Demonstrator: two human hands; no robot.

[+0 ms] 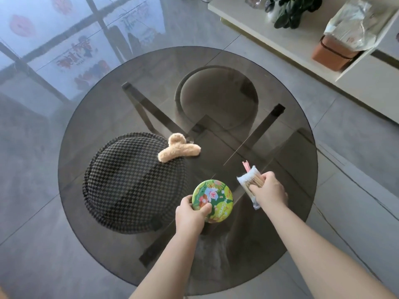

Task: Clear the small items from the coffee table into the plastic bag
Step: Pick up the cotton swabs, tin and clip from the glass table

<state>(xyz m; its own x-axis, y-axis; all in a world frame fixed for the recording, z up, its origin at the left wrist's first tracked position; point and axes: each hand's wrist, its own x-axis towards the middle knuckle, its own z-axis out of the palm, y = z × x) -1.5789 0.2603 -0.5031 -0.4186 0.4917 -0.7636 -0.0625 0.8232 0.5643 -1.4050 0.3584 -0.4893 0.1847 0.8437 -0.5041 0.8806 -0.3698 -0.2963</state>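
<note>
On the round smoked-glass coffee table (269, 83), my left hand (190, 214) grips a round green tin (212, 198) with a colourful printed lid, at the table's near middle. My right hand (268, 192) is closed over a clear pack of cotton swabs (250, 182) just right of the tin. A fuzzy tan hair claw (176, 149) lies on the glass against the rim of a black-and-brown houndstooth hat (131, 182) at the left. No plastic bag for the items is in sight on the table.
A round stool (218, 100) shows through the glass under the table's far half. A white low shelf unit (302, 44) at the upper right holds a plant (289, 9) and an orange box with a plastic bag (345, 35). Grey floor tiles surround the table.
</note>
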